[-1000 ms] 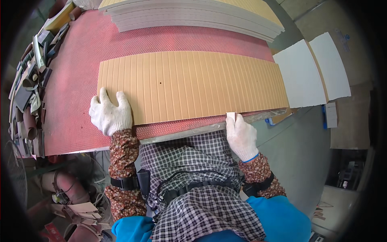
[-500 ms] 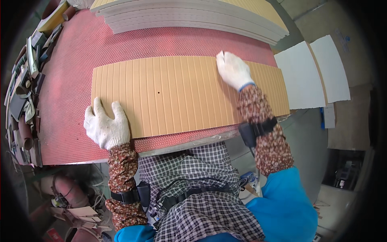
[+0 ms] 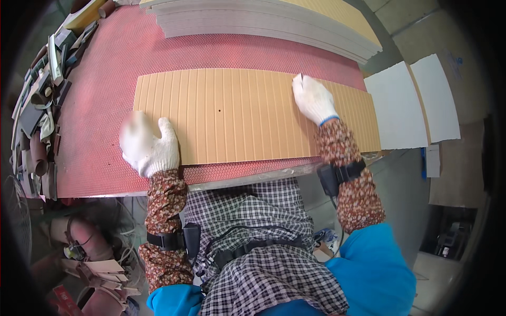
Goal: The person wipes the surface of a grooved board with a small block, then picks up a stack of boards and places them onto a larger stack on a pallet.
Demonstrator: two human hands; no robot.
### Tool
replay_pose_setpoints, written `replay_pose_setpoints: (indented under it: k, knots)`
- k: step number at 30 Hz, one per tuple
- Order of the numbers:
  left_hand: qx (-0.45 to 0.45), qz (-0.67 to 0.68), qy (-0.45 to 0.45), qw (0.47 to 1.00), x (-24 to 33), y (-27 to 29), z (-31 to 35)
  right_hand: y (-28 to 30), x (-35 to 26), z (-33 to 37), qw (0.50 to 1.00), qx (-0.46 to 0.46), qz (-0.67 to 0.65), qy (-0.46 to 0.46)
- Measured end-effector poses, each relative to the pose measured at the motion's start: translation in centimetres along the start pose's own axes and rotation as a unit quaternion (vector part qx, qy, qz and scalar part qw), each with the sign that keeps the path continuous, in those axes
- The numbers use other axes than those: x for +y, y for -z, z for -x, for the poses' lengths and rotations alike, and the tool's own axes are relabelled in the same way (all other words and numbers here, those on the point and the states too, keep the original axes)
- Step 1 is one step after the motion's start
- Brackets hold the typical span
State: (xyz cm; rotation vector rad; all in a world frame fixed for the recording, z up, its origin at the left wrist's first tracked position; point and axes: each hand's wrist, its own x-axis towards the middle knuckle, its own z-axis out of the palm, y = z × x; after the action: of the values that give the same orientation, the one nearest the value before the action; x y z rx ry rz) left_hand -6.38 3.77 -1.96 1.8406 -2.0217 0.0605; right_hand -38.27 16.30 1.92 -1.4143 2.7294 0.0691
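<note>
A long tan panel (image 3: 242,121) with evenly spaced grooves and one small dark hole lies flat on the red textured table top. My left hand (image 3: 150,145), in a white knit glove, rests over the panel's near left corner, thumb spread from the other fingers. Toward the panel's far edge, right of its middle, is my white-gloved right hand (image 3: 315,100) with fingers curled in. A small dark sliver shows at its fingertips, too small to name. The panel's near left corner is hidden under my left hand.
A stack of similar panels (image 3: 263,31) stands along the table's far side. Rolled and folded dark abrasive-looking pieces (image 3: 39,126) crowd the left edge. White boards (image 3: 398,105) stand beyond the right end. The red table top (image 3: 95,121) ends just in front of me.
The whole view has shifted slightly. My right hand has come a little nearer from the panel's far edge and stays curled. My left hand remains at the near left corner, its fingers now partly blurred.
</note>
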Motion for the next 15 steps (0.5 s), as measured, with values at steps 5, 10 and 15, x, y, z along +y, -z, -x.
replay_pose_setpoints:
  k: [5,10,15]
  knots:
    - [0.007,-0.006,0.011,1.0,-0.7,0.5,-0.4,-1.5,-1.4,9.6,1.0,0.021,0.004,0.013]
    - [0.008,0.001,0.005,1.0,-0.1,0.9,-0.6,-3.4,-1.3,17.0,0.992,0.098,0.061,0.042]
    - [0.037,0.017,-0.014,0.999,0.1,0.3,-0.4,-4.2,-0.8,16.9,0.99,0.139,-0.032,0.011]
